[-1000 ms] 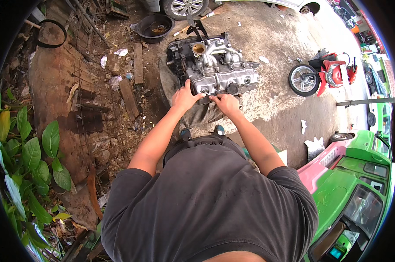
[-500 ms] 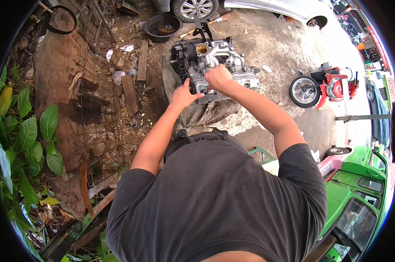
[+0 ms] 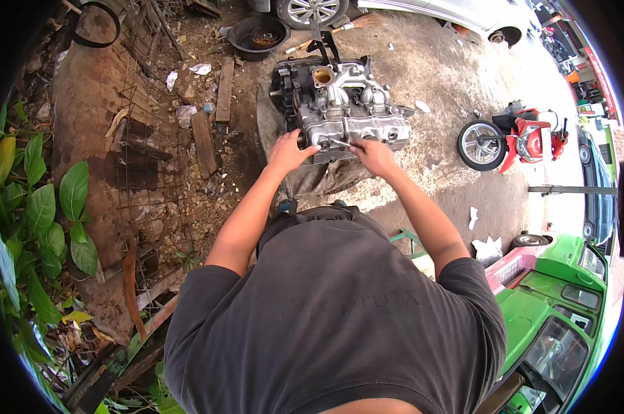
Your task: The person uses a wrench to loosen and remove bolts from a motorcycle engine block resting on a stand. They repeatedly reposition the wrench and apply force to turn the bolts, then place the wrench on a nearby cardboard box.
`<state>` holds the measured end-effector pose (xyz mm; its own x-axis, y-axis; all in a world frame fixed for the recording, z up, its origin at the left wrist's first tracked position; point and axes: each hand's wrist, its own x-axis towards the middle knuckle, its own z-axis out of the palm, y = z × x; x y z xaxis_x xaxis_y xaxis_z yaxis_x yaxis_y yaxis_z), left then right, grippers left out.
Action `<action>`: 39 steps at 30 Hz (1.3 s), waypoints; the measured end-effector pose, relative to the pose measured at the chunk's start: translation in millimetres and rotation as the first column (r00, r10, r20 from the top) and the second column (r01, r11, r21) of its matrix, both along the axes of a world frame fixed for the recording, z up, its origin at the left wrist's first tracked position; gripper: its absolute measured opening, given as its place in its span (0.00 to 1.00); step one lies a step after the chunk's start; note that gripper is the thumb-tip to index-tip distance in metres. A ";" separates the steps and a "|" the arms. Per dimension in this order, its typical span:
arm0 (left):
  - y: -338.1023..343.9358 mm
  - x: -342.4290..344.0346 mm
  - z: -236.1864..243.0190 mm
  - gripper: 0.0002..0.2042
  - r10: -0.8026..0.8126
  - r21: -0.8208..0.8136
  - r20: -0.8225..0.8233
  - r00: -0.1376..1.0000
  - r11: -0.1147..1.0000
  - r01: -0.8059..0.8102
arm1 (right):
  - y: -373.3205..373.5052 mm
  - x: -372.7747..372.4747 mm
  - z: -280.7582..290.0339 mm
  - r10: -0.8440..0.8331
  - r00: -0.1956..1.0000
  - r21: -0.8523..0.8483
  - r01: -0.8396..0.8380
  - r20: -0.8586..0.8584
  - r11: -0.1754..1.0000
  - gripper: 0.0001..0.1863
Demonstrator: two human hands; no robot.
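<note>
A silver-grey engine (image 3: 357,129) rests on a dark cloth, its ribbed cover toward me. My right hand (image 3: 375,156) is closed on one end of a slim metal wrench (image 3: 340,143) at the cover's near side. The tool slants up and left from my fingers to a bolt area near my left thumb. At the engine's near left corner lies my left hand (image 3: 286,152), its thumb stretched right and apart from the fingers. I see nothing held in it, though its fingertips are partly hidden against the engine.
Past the engine are a black basin (image 3: 259,36) and a silver car (image 3: 422,15). A red motorcycle (image 3: 530,138) stands on the right, with a green vehicle (image 3: 550,297) nearer. Wooden planks (image 3: 205,143) lie to the left, and leafy plants (image 3: 43,214) line the far left.
My right hand has swung toward me and to the right, from over the cover to its near edge, bringing the wrench into sight. My left hand has stayed about where it was.
</note>
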<state>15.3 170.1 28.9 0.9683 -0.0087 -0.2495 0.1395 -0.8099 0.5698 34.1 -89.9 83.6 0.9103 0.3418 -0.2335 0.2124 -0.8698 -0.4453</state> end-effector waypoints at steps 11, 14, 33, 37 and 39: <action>-5.4 4.2 6.3 0.50 -0.018 0.084 -0.041 0.999 0.996 0.021 | 13.3 -36.2 -92.9 -0.209 0.971 0.467 0.239 -0.115 0.852 0.17; -6.8 3.7 10.6 0.50 -0.034 0.120 -0.056 0.998 0.992 0.041 | 17.6 -36.8 -99.3 -0.227 0.960 0.522 0.278 -0.160 0.807 0.18; -15.8 -1.2 24.9 0.48 -0.016 0.155 -0.091 0.996 0.988 0.030 | 11.3 13.2 -10.4 0.202 0.968 -0.204 -0.170 0.148 0.964 0.18; -16.7 -2.8 23.6 0.49 -0.011 0.155 -0.058 0.998 0.988 0.019 | 23.7 44.3 22.1 0.424 0.895 -0.370 -0.349 0.140 0.861 0.19; -16.0 -1.7 22.4 0.50 -0.007 0.154 -0.053 0.999 0.988 0.015 | 35.7 53.1 36.2 0.510 0.852 -0.463 -0.406 0.119 0.788 0.20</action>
<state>13.6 154.1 51.2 0.9541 0.0232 -0.2986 0.1561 -0.8894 0.4297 87.2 -54.2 119.9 0.7138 0.6524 -0.2547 0.6813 -0.7311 0.0368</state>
